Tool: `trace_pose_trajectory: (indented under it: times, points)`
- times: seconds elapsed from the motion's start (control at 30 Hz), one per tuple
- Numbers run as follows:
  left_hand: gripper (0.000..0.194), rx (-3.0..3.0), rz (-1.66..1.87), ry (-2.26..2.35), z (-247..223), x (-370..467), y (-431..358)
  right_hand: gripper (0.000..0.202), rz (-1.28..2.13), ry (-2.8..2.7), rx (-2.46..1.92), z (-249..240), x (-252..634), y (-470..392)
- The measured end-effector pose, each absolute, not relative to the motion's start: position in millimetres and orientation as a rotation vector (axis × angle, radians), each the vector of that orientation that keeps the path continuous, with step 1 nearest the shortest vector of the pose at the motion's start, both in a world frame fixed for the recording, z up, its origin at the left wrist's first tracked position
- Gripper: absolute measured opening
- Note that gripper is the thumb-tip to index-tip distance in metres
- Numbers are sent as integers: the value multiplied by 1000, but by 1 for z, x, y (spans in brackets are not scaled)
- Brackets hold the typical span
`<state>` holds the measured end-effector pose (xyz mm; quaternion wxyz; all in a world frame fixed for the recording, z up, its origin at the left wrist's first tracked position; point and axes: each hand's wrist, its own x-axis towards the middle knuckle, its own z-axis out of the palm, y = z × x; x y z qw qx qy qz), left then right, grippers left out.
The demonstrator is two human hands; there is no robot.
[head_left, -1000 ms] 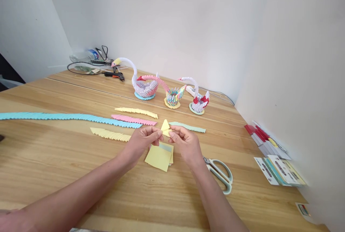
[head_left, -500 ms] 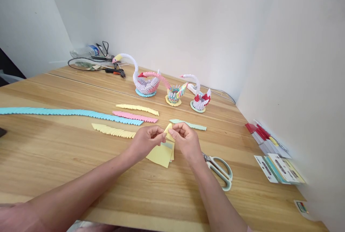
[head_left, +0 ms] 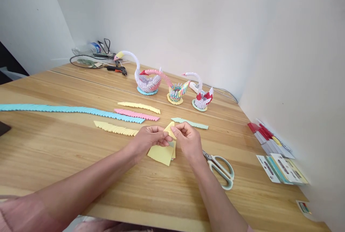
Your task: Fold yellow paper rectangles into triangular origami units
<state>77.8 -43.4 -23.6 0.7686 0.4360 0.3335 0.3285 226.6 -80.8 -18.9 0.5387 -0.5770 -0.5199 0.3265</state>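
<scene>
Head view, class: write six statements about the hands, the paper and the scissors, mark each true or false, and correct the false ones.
1. The left hand and the right hand hold the same yellow piece. True.
2. The scissors lie left of both hands. False: the scissors lie to their right.
3. The pink-necked swan stands between two white-necked swans. True.
4. The blue strip is the shortest strip. False: the blue strip is the longest, running off the left edge.
5. The green strip lies right of the pink strip. True.
6. The top sheet is red. False: the top sheet is yellow.
</scene>
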Motion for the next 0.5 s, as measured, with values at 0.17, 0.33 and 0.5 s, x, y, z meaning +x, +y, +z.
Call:
trace_pose_trajectory:
  times: [0.17,0.33,0.5]
  points:
    - [21,905,708,702,-22,79,-43,20,752,-1246,-1401,-17,226,-81]
    - [21,904,708,686,-24,78,-42,18,736,-1248,-1387,-18,226,-81]
    - [20,930,694,651,-22,77,-43,17,689,-1278,-1370,-18,227,-81]
